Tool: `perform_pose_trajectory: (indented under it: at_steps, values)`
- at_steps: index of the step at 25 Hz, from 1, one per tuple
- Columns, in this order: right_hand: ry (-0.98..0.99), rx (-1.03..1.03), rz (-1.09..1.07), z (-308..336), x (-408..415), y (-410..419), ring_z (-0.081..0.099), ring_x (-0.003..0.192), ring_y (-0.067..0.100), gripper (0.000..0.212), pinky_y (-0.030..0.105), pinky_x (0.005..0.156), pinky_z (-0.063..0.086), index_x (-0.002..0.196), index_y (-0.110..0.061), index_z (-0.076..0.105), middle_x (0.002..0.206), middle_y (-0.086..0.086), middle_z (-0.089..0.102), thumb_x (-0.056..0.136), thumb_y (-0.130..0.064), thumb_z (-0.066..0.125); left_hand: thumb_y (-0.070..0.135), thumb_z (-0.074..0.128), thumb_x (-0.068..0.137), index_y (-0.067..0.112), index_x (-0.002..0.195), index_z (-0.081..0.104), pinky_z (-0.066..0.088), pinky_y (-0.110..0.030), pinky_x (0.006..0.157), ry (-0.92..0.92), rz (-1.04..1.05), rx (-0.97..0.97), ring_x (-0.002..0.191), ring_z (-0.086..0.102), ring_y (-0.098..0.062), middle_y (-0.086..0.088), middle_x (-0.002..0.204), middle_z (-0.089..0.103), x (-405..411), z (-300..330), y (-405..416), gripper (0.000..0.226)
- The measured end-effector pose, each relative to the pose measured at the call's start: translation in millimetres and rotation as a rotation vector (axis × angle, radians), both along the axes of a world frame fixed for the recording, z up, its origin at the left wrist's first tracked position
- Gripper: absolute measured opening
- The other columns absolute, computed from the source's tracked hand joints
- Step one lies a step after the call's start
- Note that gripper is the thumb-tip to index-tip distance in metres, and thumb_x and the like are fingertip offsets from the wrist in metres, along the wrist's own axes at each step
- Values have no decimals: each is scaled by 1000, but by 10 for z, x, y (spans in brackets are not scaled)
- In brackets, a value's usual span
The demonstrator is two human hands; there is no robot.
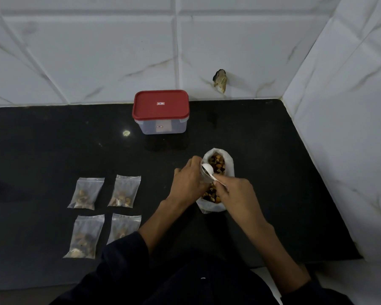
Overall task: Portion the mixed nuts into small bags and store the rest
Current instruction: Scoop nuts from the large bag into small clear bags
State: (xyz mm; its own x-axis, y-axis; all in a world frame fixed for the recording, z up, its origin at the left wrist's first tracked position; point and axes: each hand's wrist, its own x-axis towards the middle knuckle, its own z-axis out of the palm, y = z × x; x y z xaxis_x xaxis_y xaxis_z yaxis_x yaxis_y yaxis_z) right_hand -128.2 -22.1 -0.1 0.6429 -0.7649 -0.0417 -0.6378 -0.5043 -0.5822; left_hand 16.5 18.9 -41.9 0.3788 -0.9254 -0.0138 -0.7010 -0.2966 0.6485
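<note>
Four filled bags lie at near left, while the left hand holds what seems a fifth small bag, the right hand pinches a spoon over the nuts, and the far box waits lidded.

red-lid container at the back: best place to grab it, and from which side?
Take the container across its short sides just under the lid, coming from above and in front. It stands upright against the wall, so the back is blocked; both ends look free for a grip.
</note>
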Motion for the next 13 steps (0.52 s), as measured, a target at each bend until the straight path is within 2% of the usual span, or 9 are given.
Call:
perform_pose_trajectory:
  at_steps: [2, 4, 6, 8, 9, 11, 13]
  values:
    - [20, -40, 15, 18, 18, 23, 62, 68, 12, 22, 31, 66, 54, 109, -14, 68, 76, 2, 65, 98, -18, 49, 43, 65, 83, 16, 115, 47, 41, -37, 92, 13, 2, -2, 94, 58, -12, 2, 113, 56, -7, 13, 5, 45]
    - [-55, -9, -8, 41, 6, 31, 62, 66, 11, 20, 29, 65, 54, 103, -11, 69, 72, 2, 65, 97, -15, 51, 43, 65, 84, 17, 117, 46, 41, -38, 94, 24, 7, 8, 96, 58, -12, 2, 114, 56, -11, 23, 15, 46]
    - [-223, 164, -109, 70, -20, 19, 63, 61, 7, 18, 21, 58, 52, 95, -11, 71, 70, 5, 67, 96, -12, 53, 41, 65, 84, 18, 118, 44, 40, -39, 95, 40, 9, 17, 96, 58, -12, 3, 113, 57, -8, 31, 26, 46]
    - [-392, 439, -235, 106, -62, 1, 56, 46, 4, 18, 15, 43, 43, 94, -15, 72, 70, 8, 69, 96, -12, 54, 41, 65, 84, 20, 119, 43, 41, -41, 97, 57, 4, 24, 97, 58, -10, 4, 112, 58, 2, 44, 30, 46]
    - [-436, 509, -268, 107, -87, -11, 52, 41, 3, 18, 12, 40, 38, 97, -16, 72, 71, 9, 69, 96, -13, 54, 42, 65, 84, 20, 119, 43, 42, -42, 97, 65, -1, 31, 98, 59, -10, 4, 113, 58, 8, 51, 31, 47]
    - [-393, 425, -245, 83, -137, -21, 56, 46, 0, 19, 10, 44, 41, 104, -19, 70, 71, 4, 69, 95, -13, 55, 42, 64, 84, 20, 119, 42, 46, -44, 95, 85, -4, 32, 97, 60, -11, 3, 113, 58, 1, 58, 27, 47]
    - [-250, 148, -109, 31, -169, -19, 62, 64, 0, 23, 13, 59, 49, 112, -21, 69, 77, -3, 69, 95, -13, 56, 43, 64, 83, 21, 116, 43, 47, -45, 92, 89, -4, 24, 94, 61, -11, 3, 109, 59, -29, 60, 20, 45]
